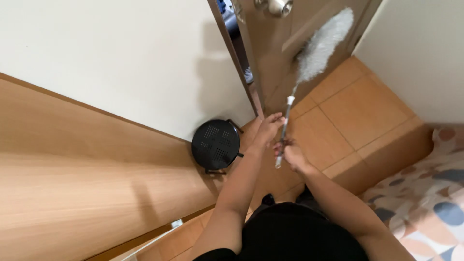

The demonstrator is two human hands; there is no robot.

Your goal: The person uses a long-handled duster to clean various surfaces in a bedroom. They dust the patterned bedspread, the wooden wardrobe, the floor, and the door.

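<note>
Orange-brown floor tiles [357,111] cover the small space where I stand, looking down. On the left is a big white wall [121,58], and under it runs a wide light wooden panel [72,179]. Far ahead of me is a brown wooden door [270,53] with a round silver doorknob [279,6] near the top. To the right is another white wall [420,53]. In the near right corner I can see a mat [430,193] with round spots of blue, brown and cream.

I am holding a long duster [319,46]. Its fluffy grey head is far up against the door, just below and right of the knob. Its thin pole [286,121] comes down from the fluffy head toward me, and it has a white band partway along.

My right hand [292,155] is wrapped tight around the near end of the pole, with my fingers curled closed on it. My left hand [268,128] is just to the left of the pole, a little farther up. Its fingers are bent and reach to the pole, but I cannot tell if they really grip it or only touch it. Both my arms are bare and stretch out in front of my black top [295,232].

Down on the floor to the left of my left arm sits a small round black stool [215,143] with little holes in its seat. It stands right against the wooden panel, near the edge of the door.
</note>
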